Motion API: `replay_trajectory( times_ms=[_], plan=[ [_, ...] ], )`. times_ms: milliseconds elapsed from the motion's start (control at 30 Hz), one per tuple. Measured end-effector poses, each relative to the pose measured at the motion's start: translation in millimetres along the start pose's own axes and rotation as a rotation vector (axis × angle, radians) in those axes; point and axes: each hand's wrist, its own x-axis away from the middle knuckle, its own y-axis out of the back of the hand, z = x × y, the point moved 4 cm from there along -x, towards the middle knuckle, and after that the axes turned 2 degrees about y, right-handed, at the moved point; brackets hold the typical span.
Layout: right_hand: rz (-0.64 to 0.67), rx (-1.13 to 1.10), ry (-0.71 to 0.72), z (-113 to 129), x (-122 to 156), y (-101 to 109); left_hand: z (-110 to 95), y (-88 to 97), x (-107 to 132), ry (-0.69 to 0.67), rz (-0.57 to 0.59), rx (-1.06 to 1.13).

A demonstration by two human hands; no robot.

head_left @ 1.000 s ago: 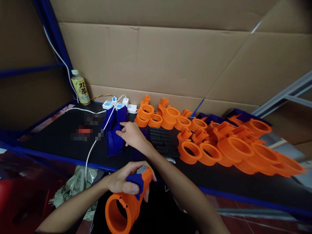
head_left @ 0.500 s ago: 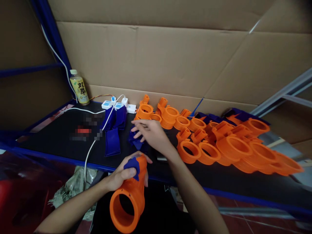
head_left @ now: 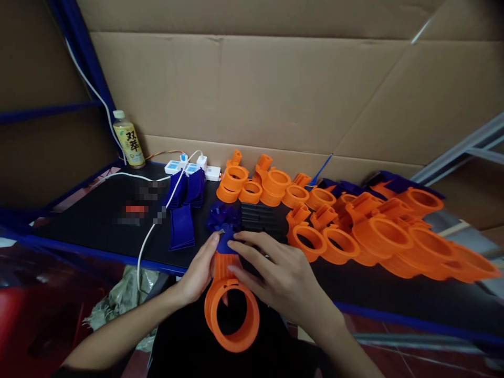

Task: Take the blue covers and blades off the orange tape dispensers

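Observation:
My left hand (head_left: 199,273) is wrapped round the neck of an orange ring-shaped plastic part (head_left: 232,310), held upright in front of the table edge. A small blue piece (head_left: 226,245) sits at the top of its neck. My right hand (head_left: 275,275) rests against the right side of the part, its fingertips pressed on the blue piece and the neck. Just behind lie a heap of blue pieces (head_left: 223,216) and a stack of black parts (head_left: 262,218).
Many orange ring parts (head_left: 366,231) crowd the black table (head_left: 86,220) from the middle to the right. Flat blue pieces (head_left: 181,227), a white power strip (head_left: 192,169) with cables and a drink bottle (head_left: 128,140) stand at the left. Cardboard lines the back wall.
My right hand came back from the blue pieces on the table and now lies on the orange part. The part has turned so its ring faces me, closer to the table edge.

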Motion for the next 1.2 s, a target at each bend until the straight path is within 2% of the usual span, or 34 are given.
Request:
replay_trajectory(
  times_ms=[200,333,500,700,767,867,933,1000,1100,1200],
  plan=[
    [-0.113,0.147,0.045,4,1,-9,-5,-7.2,2,-0.021,-0.012,-0.049],
    [-0.186,0.129,0.051,-5,4,-20,-2,-10.6,1,-0.004,0.020,-0.066],
    [-0.232,0.044,-0.003,-20,2,-28,-2,-12.5,-5,-0.031,-0.009,-0.089],
    [-0.240,0.117,0.143,-22,1,-26,-3,-17.0,-5,-0.135,-0.045,-0.086],
    [-0.278,0.156,0.095,-33,2,-16,-4,-16.3,-1,-0.113,-0.073,-0.064],
    [-0.358,0.223,-0.129,-62,3,2,-10,-15.5,5,-0.111,-0.100,-0.027],
    [-0.290,0.215,-0.195,-77,-1,3,-14,-15.7,6,-0.122,-0.089,-0.055],
    [-0.159,0.191,-0.188,-84,-9,-7,-13,-15.7,6,-0.090,-0.058,-0.107],
    [-0.015,0.193,-0.188,-83,-21,-30,-8,-13.3,2,-0.028,-0.023,-0.191],
    [0.125,0.170,-0.170,-76,-31,-53,-7,-11.5,0,-0.021,0.003,-0.232]
  ],
)
